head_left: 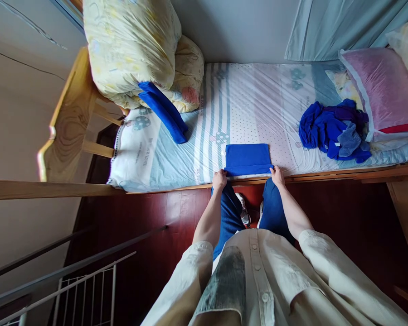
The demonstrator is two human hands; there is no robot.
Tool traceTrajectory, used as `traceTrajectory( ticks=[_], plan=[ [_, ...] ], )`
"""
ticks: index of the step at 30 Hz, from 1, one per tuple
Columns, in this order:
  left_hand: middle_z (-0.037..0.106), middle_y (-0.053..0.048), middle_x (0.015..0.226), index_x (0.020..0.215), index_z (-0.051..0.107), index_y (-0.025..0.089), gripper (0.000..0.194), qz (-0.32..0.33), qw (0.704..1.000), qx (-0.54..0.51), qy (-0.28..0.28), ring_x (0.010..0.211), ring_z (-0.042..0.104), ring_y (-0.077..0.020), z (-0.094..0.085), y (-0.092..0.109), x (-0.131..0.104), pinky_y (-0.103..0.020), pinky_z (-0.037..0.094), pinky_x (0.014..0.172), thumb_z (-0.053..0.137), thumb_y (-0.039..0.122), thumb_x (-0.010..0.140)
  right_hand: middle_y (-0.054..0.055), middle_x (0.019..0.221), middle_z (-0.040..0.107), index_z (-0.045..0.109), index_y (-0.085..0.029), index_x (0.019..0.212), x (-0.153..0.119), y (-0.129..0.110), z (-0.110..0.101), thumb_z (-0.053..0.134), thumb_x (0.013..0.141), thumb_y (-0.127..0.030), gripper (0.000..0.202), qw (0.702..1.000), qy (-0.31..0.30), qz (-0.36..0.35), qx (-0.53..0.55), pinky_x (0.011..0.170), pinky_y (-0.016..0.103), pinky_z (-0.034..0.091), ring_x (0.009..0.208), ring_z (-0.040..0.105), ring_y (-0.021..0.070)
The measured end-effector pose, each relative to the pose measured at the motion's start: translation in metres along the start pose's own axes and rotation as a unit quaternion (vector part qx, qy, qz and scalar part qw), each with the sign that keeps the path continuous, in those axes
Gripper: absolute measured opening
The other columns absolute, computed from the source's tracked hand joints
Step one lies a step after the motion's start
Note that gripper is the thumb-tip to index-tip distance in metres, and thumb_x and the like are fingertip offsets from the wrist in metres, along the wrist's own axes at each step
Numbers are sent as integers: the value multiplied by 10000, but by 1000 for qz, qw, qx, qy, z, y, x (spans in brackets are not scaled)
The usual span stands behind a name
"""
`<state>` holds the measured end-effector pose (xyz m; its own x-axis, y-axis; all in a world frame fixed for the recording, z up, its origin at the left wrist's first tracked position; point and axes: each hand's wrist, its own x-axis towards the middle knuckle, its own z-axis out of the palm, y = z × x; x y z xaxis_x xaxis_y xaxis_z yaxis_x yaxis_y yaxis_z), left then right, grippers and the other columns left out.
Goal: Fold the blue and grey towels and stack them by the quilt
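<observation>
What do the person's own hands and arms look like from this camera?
The left hand and right hand are ungloved, with no watch or bracelet visible; rings are too small to judge. The left sleeve and right sleeve are loose, plain cream fabric, ending near the elbows.

There is one left hand [219, 180] and one right hand [278, 175], so two in all. There is one bed [245, 104], one flat blue cloth [247, 156], one long blue bundle [165, 114], one messy blue pile [326, 129], one pink pillow [382, 90], one curtain [336, 31] and two shoes [243, 210].
</observation>
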<state>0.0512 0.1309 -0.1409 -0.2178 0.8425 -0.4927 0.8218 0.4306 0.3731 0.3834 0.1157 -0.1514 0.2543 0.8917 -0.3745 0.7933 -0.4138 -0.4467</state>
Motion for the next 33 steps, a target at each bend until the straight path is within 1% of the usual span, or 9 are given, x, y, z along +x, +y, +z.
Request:
traceTrajectory(
  ticks=[6,14,19,23,27,33],
  plan=[
    [718,-160,1243,1233,643,188,279,6,1000,6,10,1290,631,-286,-1,0,-2,-375,515,1009,447,274,1054,146,1147,753,659,-176,1246,-1,-3,0,399,1119,-443,394,1000,-3,7,-17,907,351,500,1071,693,289],
    [733,-159,1230,1201,650,198,261,12,1000,26,11,1272,637,-282,0,2,-3,-360,516,962,443,266,1056,151,1169,759,665,-173,1256,-6,-11,-5,398,1122,-415,385,1000,-12,11,-24,899,352,505,1073,700,296],
    [722,-182,1247,1254,649,186,297,-4,999,45,13,1275,645,-296,-1,5,-5,-369,520,945,442,281,1063,144,1194,761,671,-182,1273,-9,-18,-9,411,1122,-404,373,999,-20,29,-34,929,344,501,1111,701,285],
    [723,-190,1233,1259,658,183,324,3,999,44,10,1268,650,-307,-1,5,-6,-385,523,950,415,268,1061,153,1201,759,676,-180,1282,-11,-24,-12,411,1123,-389,373,998,-26,43,-48,950,346,498,1131,699,284],
    [718,-190,1247,1259,662,193,321,-2,999,40,14,1264,655,-309,-2,6,-7,-394,521,958,429,276,1054,153,1182,759,682,-189,1277,-12,-27,-14,409,1123,-384,369,997,-27,47,-60,952,347,498,1125,699,281],
    [703,-193,1288,1264,648,188,325,-16,999,43,-3,1278,647,-307,-4,8,-7,-404,510,983,409,241,1049,141,1186,755,684,-210,1256,-12,-29,-14,421,1122,-390,346,995,-27,63,-75,952,329,489,1132,694,267]
  ],
)
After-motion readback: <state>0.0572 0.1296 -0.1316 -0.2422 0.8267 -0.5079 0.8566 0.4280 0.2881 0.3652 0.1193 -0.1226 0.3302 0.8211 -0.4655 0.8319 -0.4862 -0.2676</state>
